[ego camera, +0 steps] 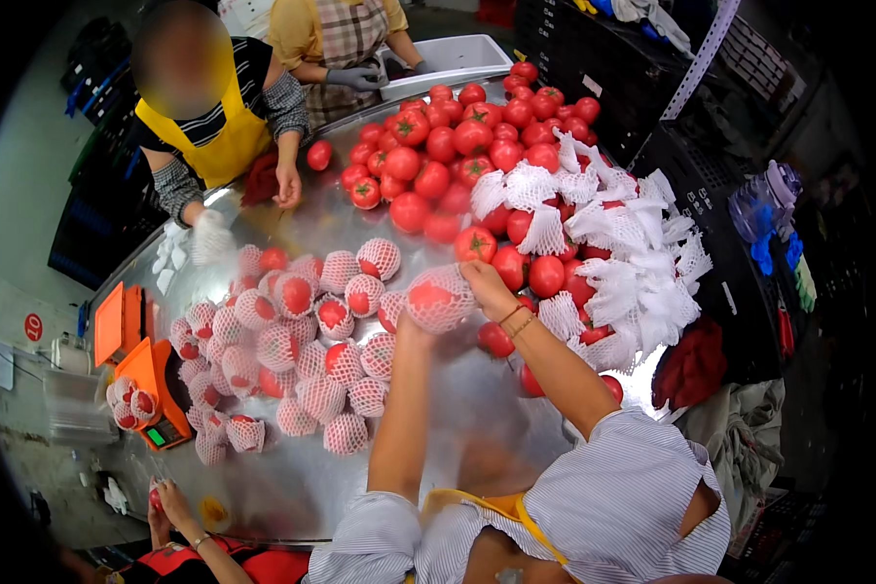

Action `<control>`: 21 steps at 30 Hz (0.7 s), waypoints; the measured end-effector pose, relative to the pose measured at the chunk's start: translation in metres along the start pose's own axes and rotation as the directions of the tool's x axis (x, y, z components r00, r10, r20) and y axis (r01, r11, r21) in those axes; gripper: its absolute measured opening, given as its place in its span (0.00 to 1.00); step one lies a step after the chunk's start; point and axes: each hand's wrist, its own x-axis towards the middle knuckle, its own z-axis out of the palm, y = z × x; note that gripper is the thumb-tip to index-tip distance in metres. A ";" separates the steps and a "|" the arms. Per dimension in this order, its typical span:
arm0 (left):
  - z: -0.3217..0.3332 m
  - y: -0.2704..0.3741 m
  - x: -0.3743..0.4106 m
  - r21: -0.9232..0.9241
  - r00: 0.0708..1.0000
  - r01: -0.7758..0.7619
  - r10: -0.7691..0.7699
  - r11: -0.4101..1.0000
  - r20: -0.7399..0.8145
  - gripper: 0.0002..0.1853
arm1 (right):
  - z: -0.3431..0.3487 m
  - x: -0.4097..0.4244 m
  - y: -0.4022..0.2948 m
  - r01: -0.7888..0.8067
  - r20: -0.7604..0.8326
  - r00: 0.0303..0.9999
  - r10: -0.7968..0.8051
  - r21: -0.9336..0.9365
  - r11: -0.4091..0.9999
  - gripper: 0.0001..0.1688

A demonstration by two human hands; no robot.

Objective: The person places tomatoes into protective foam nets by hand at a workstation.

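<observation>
A red tomato in a white foam net sleeve [438, 298] is between my two hands over the metal table. My left hand [415, 321] is mostly hidden beneath it. The fingers of my right hand [485, 286] pinch the net's right end. To the left lie many netted tomatoes [321, 398], packed close together. Bare tomatoes [432, 180] are heaped beyond my hands, towards the far right. Loose white foam nets [628, 255] lie in a pile over some tomatoes to the right of my right hand.
Orange scales [162, 401] with netted tomatoes stand at the left. Across the table are a person in a yellow apron [237, 150] and a gloved person beside a white bin [460, 58]. Another person's hands [171, 507] are at the lower left. Black crates [730, 255] border the right.
</observation>
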 end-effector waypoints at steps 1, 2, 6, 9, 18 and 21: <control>0.007 -0.001 -0.007 -0.043 0.998 0.046 -0.045 0.998 0.034 0.16 | 0.002 -0.006 -0.002 -0.044 0.012 0.999 0.043 0.070 0.997 0.13; 0.007 -0.003 -0.014 0.004 1.000 -0.003 0.003 1.000 0.012 0.16 | 0.004 -0.012 -0.005 -0.087 0.026 0.996 0.085 0.140 0.986 0.13; -0.010 -0.008 -0.021 -0.218 0.988 -0.044 0.009 0.975 -0.157 0.14 | 0.009 -0.025 0.009 -0.136 0.062 0.991 0.122 0.349 0.927 0.13; -0.002 -0.007 -0.031 -0.258 0.989 -0.087 0.052 0.962 -0.139 0.13 | 0.016 -0.044 0.011 -0.088 0.002 0.996 0.089 0.109 0.990 0.12; 0.040 0.000 -0.051 -0.147 0.939 -0.273 0.230 0.951 -0.255 0.15 | 0.025 -0.075 0.015 0.508 0.066 0.858 -0.510 -0.263 0.820 0.22; 0.044 0.002 -0.049 0.044 0.835 -0.385 0.368 0.922 -0.409 0.18 | 0.048 -0.102 0.004 0.572 0.139 0.819 -0.557 -0.105 0.814 0.27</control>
